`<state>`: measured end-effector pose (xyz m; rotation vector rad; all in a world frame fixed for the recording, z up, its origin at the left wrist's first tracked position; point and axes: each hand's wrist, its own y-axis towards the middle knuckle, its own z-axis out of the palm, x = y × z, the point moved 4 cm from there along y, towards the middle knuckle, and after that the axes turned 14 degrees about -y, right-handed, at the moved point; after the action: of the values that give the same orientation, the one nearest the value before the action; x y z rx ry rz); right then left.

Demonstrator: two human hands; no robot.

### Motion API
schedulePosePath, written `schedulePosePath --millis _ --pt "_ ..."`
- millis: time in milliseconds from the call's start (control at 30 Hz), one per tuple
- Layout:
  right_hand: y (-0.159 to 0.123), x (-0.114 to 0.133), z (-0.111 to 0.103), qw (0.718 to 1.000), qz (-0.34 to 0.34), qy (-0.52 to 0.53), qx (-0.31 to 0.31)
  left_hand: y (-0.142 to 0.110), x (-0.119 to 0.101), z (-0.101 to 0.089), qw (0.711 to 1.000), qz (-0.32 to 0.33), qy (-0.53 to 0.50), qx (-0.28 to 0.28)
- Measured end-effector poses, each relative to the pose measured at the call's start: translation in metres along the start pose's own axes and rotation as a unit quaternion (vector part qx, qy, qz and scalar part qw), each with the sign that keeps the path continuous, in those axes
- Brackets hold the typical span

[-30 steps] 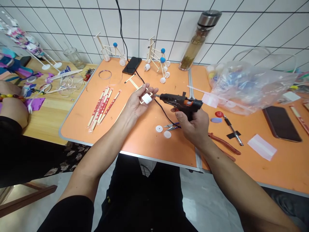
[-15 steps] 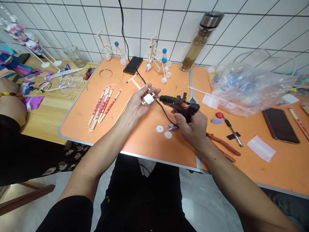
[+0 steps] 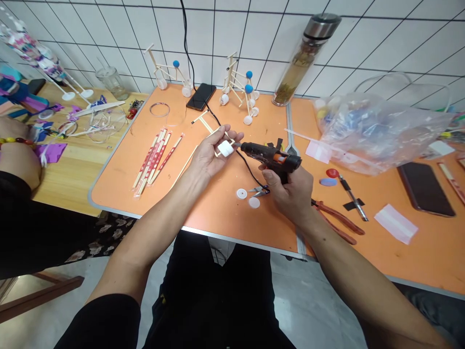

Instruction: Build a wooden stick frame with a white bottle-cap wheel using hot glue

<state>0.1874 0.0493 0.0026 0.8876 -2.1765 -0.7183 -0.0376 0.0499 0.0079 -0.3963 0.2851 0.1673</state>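
Over the middle of the orange table (image 3: 214, 203), my left hand (image 3: 210, 154) grips a small model of thin wooden sticks (image 3: 203, 121). A white wheel-like piece (image 3: 225, 148) on it rests against my fingers. My right hand (image 3: 290, 194) is closed round a black hot glue gun (image 3: 271, 156), whose nozzle touches or nearly touches the stick beside the white piece. Below the gun lie two white discs (image 3: 241, 194) and small scissors (image 3: 259, 190), partly hidden. Pliers with orange handles (image 3: 341, 220) lie by my right wrist.
Wrapped chopsticks (image 3: 150, 162) lie at left. Two stick models with blue balls (image 3: 240, 87), a phone (image 3: 201, 97) and a tall tea bottle (image 3: 307, 60) stand or lie along the wall. A plastic bag (image 3: 378, 131) fills the back right. Another person's arm (image 3: 16, 155) rests at far left.
The view has shifted very slightly. Both hands stay nearly in place, with the glue gun's nozzle still at the stick model.
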Motion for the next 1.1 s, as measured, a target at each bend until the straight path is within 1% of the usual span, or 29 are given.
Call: schedulePosePath --millis 133,233,367,533,767,900,1100 --pt "0.0006 0.0022 -0.0002 1.0 -0.006 0.005 0.001 0.0005 0.0005 -0.0009 1.0 0.0 -0.002 -0.002" --pt "0.0003 0.0014 0.0005 1.0 0.005 -0.003 0.006 0.0009 0.0005 -0.0011 1.0 0.0 -0.001 0.004" --pt "-0.0011 -0.0021 0.0018 1.0 0.024 -0.013 0.014 0.0011 0.0001 -0.0025 1.0 -0.002 -0.001 -0.002" --pt "-0.0017 -0.0027 0.0017 0.999 0.022 -0.024 0.018 0.0003 -0.0007 -0.0025 1.0 -0.002 0.007 0.005" --pt "-0.0008 -0.0004 0.0007 1.0 -0.003 -0.025 -0.007 -0.0007 0.0008 -0.0013 1.0 -0.004 0.009 0.006" --pt "-0.0013 -0.0012 0.0009 0.999 -0.001 -0.035 -0.009 -0.0007 0.0014 -0.0018 1.0 -0.006 -0.002 -0.002" --pt "-0.0014 0.0002 0.0003 0.999 -0.009 -0.034 -0.02 -0.0017 0.0011 -0.0003 1.0 -0.01 -0.005 0.004"
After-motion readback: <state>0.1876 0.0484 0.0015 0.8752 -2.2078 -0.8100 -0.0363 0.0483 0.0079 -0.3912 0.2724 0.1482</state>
